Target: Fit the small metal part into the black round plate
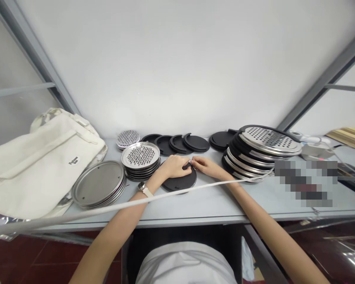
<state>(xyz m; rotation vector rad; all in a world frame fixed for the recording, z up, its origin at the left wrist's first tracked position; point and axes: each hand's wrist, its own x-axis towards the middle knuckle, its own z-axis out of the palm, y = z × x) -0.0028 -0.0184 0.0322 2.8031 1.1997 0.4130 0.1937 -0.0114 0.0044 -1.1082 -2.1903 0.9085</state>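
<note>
Surface: runs beneath the left hand and the right hand, reaching out well beyond their fingers on both sides.
Cream bag: slumped far to the left of the fingers.
Tall stack: right of the fingers; black and metal discs mixed, a perforated metal disc face up on top.
Plain metal discs: piled left of the fingers and somewhat nearer the person.
Rear black discs: an overlapping row just beyond the fingers.
Grater discs: piled near the fingers, on their left, toothed side up.
Black disc: directly under the left fingers, its far right edge at the right fingertips.
Disc handling: best worked, I judge, with the left fingers pressing it flat while the right fingertips make small moves at the edge, so it neither tips nor slides.
Disc direction: lies flat, broad face up; round, so no long axis; a small mark on its near part sits toward the person.
Left fingers: bent over the disc's far part; whether they grip or only press, I cannot tell.
Right fingers: thumb and forefinger close together at that edge; whether anything is pinched cannot be made out.
</note>
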